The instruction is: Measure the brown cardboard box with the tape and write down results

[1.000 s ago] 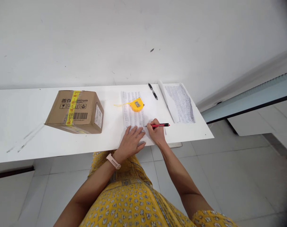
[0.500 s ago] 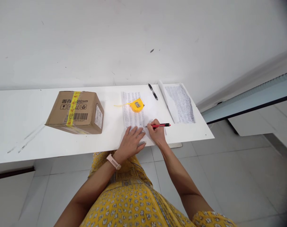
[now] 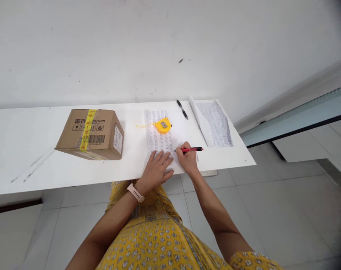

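Observation:
My right hand (image 3: 186, 157) is closed around a red and black pen (image 3: 191, 149), its tip at the lower right of a sheet of paper (image 3: 155, 139) covered in columns of handwriting. Flat on the bottom part of that sheet lies my left hand (image 3: 157, 168), fingers stretched and slightly spread, holding nothing. A yellow tape measure (image 3: 163, 125) with a thin yellow strap rests on the paper, beyond my hands. Part of the sheet's lower edge is hidden under my left hand.
On the white table (image 3: 136, 165), a taped cardboard box (image 3: 93, 133) stands to the left. A black pen (image 3: 182, 109) lies behind my right hand. Further right are more densely written papers (image 3: 214, 123). A white wall (image 3: 117, 48) rises behind the table.
The whole view has shifted very slightly. My right hand with the pen and my left hand stay almost where they were on the paper.

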`<action>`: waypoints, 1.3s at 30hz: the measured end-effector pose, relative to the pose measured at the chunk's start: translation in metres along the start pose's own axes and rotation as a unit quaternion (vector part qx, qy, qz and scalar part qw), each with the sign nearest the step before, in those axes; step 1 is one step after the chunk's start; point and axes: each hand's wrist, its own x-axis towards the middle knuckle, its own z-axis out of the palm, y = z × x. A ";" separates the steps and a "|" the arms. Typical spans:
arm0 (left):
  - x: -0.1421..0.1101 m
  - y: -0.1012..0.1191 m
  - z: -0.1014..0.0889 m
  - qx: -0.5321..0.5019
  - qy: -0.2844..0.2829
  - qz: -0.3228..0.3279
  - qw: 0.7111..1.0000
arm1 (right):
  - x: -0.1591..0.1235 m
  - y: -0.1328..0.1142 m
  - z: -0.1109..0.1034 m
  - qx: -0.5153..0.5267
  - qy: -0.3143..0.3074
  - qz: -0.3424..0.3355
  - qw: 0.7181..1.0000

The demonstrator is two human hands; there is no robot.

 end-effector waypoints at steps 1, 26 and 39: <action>0.000 0.000 0.000 0.000 0.000 0.001 1.000 | 0.000 0.000 0.000 0.002 0.002 0.000 1.000; -0.047 -0.006 0.009 -0.041 0.148 -0.022 0.988 | 0.080 -0.039 0.030 -0.213 -0.082 -0.102 0.968; -0.063 -0.011 -0.008 -0.208 0.126 -0.077 0.967 | 0.050 -0.110 0.030 -0.009 -0.092 -0.108 0.990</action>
